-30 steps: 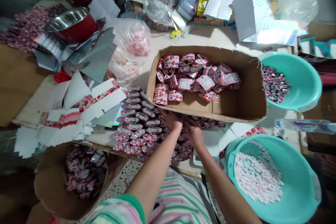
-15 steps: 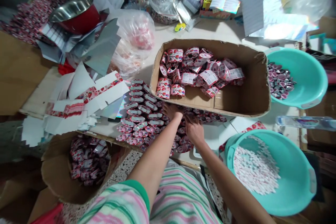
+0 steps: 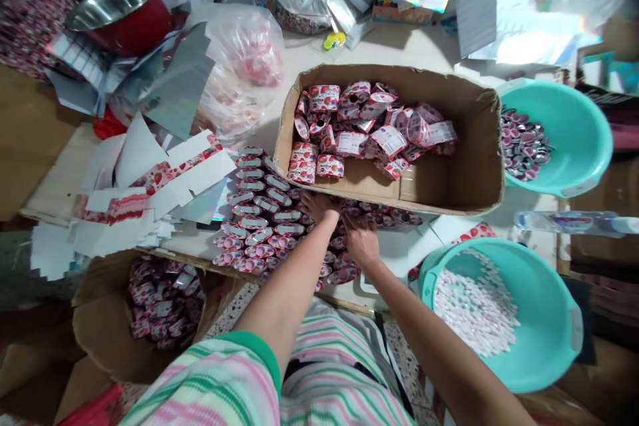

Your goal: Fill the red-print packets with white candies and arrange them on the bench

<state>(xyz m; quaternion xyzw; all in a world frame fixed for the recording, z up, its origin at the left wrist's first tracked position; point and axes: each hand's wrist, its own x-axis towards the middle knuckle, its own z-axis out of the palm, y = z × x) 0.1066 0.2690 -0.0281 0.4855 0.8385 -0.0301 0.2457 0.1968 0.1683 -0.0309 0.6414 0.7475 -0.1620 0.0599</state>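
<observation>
Below the near wall of the cardboard box (image 3: 452,196), I have both hands down among the small strawberry-printed containers (image 3: 259,226) that lie in rows on the table (image 3: 309,73). By my judgement the work is somewhere in its middle: the box already holds a heap of finished packs (image 3: 367,136) along its far side, with much of its floor bare toward the near right corner, while a large spread of containers waits on the table. A second carton (image 3: 100,339) at lower left also holds a batch. My left hand (image 3: 319,208) reaches forward with the arm nearly straight, palm down, fingers curled onto containers right at the box's edge; whether they are clamped on one I cannot tell. My right hand (image 3: 360,239) sits just beside it, slightly nearer to me, fingers bent down among the containers, their grip likewise hidden. A teal basin of white pieces (image 3: 549,359) stands near my right forearm, and another teal basin of dark lids (image 3: 584,146) stands beyond the box.
</observation>
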